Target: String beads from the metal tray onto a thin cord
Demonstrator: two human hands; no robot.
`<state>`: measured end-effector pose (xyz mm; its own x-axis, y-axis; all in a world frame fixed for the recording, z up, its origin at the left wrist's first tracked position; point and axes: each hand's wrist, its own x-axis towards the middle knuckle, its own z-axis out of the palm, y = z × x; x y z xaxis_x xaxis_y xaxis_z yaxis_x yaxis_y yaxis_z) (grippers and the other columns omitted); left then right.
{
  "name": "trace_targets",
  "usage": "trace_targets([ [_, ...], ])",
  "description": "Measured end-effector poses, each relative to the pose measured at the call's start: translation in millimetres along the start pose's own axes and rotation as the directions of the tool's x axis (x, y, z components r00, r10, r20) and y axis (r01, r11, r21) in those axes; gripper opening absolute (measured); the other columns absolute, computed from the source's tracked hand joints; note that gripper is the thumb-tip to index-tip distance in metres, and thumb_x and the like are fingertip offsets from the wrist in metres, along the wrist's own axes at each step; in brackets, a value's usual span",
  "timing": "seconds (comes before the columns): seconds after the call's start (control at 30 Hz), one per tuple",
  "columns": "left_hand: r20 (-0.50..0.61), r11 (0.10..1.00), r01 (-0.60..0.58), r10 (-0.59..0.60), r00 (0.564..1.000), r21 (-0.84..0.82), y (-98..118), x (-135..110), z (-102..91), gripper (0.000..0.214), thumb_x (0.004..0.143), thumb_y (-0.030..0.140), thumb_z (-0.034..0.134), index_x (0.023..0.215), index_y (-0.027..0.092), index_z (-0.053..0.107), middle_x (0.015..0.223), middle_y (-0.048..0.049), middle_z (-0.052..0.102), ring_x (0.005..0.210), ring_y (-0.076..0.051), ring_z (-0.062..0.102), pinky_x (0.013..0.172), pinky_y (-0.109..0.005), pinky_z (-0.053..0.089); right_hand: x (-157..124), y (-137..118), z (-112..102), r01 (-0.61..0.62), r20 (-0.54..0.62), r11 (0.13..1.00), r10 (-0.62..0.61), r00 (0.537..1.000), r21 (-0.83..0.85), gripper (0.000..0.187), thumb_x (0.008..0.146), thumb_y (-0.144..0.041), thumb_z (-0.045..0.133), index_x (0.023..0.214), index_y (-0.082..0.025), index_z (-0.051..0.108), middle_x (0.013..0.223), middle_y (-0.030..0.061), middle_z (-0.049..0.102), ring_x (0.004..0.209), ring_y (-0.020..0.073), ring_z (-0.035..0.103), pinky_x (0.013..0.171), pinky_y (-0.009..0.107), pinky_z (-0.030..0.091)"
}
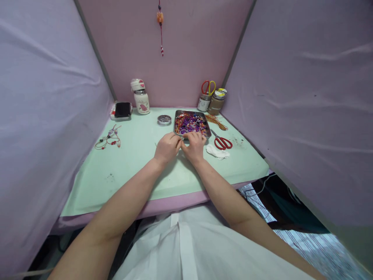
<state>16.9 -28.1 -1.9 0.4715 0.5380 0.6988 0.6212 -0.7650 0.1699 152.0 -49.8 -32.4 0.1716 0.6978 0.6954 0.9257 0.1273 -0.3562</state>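
Left hand (pixel 168 148) and right hand (pixel 193 148) meet by the bead tray (pixel 190 111), well inside the desk's front edge (pixel 177 195); fingers (pixel 199 136) bent, grip unclear.

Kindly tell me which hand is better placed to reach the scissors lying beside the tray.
Probably the right hand: the scissors lie to its right, nearer than to the left hand.

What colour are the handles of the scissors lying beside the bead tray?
The handles are red, shown in the head view.
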Motion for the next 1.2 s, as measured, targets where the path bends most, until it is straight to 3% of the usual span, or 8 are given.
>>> trace_targets([
  [0.57,-0.003,1.0,0.016,-0.016,1.0,0.026,-1.6,-2.1,4.9,0.02,0.09,0.021,0.049,0.077,0.017,0.065,0.076,-0.0068,0.06,0.075,-0.019,0.056,0.072,-0.031,0.045,0.3,-5.1,-4.1,0.001,0.015,1.0,-0.001,1.0,0.012,0.009,0.084,-0.028,0.059,0.091,-0.022,0.062,0.098,0.0039,0.068,0.099,0.0223,0.052,0.09,0.039,0.023],
  [1.2,0.045,0.993,0.113,-0.114,0.992,0.029,2.3,-1.6,1.8,0.015,0.087,0.019,0.051,0.077,0.016,0.063,0.078,-0.008,0.061,0.078,-0.02,0.058,0.072,-0.032,0.044,0.0,-3.6,-3.5,0.017,0.033,1.0,-0.016,0.999,-0.006,0.012,0.086,-0.03,0.057,0.094,-0.023,0.062,0.1,0.0048,0.067,0.101,0.0231,0.051,0.091,0.04,0.023],
])
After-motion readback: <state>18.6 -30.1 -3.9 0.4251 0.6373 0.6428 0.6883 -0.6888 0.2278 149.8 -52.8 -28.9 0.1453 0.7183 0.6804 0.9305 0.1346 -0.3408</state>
